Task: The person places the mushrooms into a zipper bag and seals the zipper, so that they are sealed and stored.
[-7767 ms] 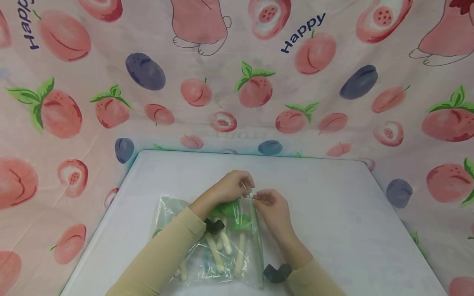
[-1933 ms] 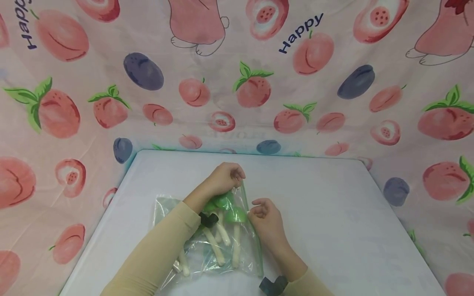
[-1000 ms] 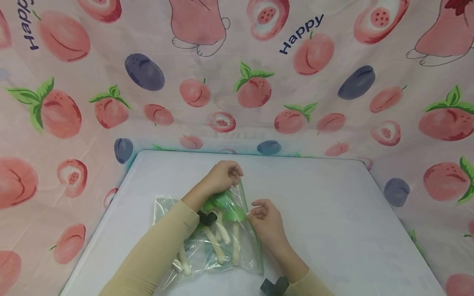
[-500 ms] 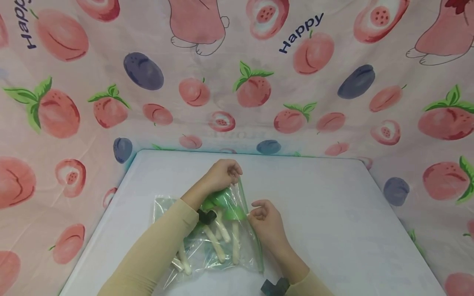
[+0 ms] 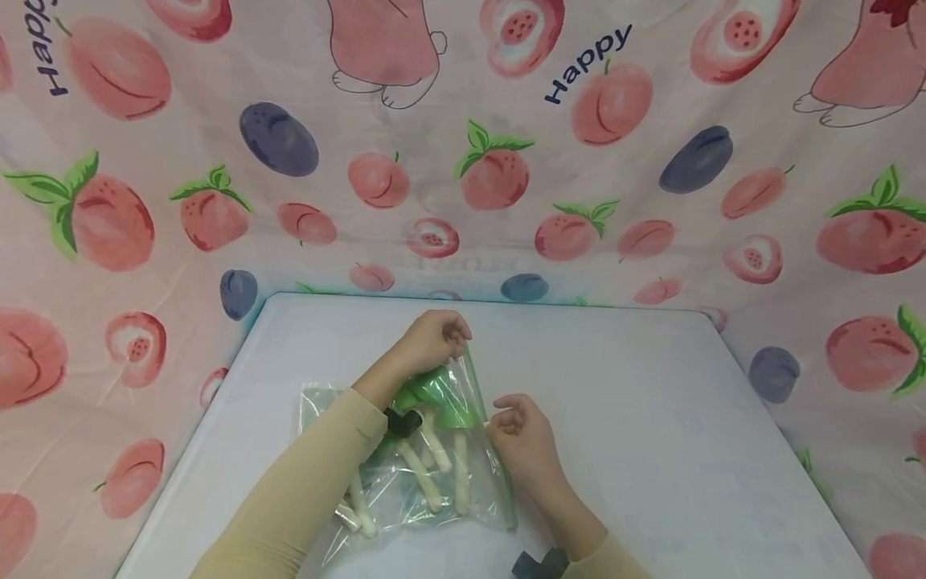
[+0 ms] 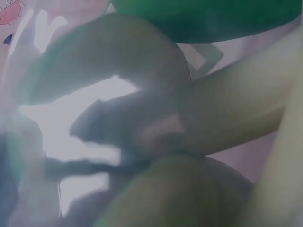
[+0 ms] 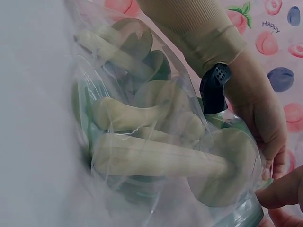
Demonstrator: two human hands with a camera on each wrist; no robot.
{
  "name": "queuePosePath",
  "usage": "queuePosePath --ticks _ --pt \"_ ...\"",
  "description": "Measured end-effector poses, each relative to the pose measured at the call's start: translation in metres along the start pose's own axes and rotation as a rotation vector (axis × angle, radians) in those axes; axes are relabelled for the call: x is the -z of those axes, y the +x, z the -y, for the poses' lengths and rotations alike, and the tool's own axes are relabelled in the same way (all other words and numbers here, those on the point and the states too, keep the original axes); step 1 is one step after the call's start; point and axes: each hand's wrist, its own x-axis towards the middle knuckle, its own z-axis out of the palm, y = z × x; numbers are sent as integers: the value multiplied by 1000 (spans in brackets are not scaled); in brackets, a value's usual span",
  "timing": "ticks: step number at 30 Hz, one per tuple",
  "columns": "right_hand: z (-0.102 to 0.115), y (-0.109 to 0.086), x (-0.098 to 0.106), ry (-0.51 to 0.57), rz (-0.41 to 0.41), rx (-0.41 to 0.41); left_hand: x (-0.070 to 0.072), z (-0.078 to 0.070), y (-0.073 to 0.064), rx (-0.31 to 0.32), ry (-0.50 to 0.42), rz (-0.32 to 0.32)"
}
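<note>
A clear zip bag point(image 5: 481, 498) with a green zip edge lies on the table, its mouth towards the right. Inside are several toy mushrooms point(image 7: 156, 158) with green caps and pale stems. My left hand point(image 5: 436, 338) grips the far corner of the bag's mouth and keeps that edge raised and taut. Partway down the zip edge, my right hand point(image 5: 526, 442) pinches at a small white slider, mostly covered by the fingertips. Close up in the left wrist view are a green cap point(image 6: 213, 21) and a pale stem point(image 6: 241, 104) behind shiny plastic. My left forearm hides part of the bag.
The white table point(image 5: 651, 434) extends around the bag. Fruit-print cloth point(image 5: 434, 145) hangs behind it and along both sides. Black wrist cameras point(image 5: 538, 563) are strapped to both wrists.
My right hand has moved from the far corner down the zip edge, though only slightly in the last second. My left hand has shifted a little away and left, still holding the corner.
</note>
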Motion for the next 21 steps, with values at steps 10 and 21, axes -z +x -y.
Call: queuePosePath --ticks 10,21 --pt "-3 -3 1 2 0 -16 1 1 0 13 -25 -9" --pt "-8 -5 2 -2 -1 -6 3 -1 -1 34 -34 -16"
